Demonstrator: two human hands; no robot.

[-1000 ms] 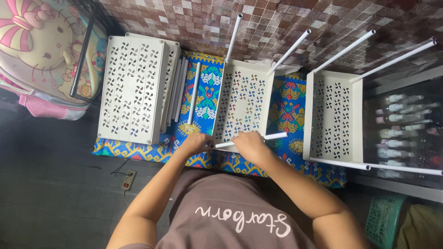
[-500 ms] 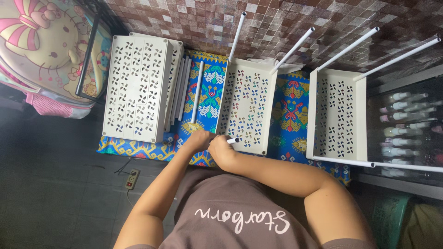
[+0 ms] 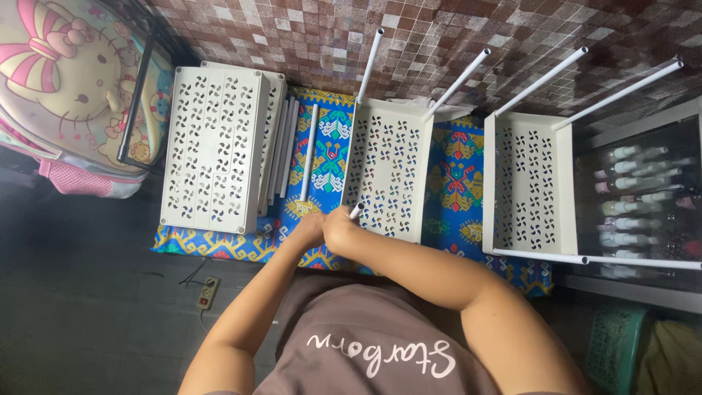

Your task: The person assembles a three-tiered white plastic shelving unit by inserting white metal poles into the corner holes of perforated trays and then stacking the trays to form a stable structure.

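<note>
**Both hands meet at the near corner of the middle shelf tray**

Your right hand (image 3: 342, 228) is closed around the end of a short white tube (image 3: 356, 211), fingers curled tight about it, so only its tip pokes out above your knuckles. That tip sits right at the near left corner of the middle perforated tray (image 3: 387, 172), touching or just over its rim; you cannot tell which from here. Your left hand (image 3: 311, 230) is pressed up against the right one, fingers bunched; whether it grips anything is hidden.

Just beyond your left hand a loose white pole (image 3: 308, 155) lies flat on the patterned blue mat (image 3: 453, 175), running away from you between the middle tray and the stack of trays (image 3: 216, 146) on the left. More poles lie tucked against that stack's right edge.

Two upright poles rise from the middle tray's far corners. To the right stands another tray (image 3: 531, 186) with poles fitted at its corners. A cartoon-print backpack (image 3: 69, 80) rests at far left, on the dark floor.
</note>
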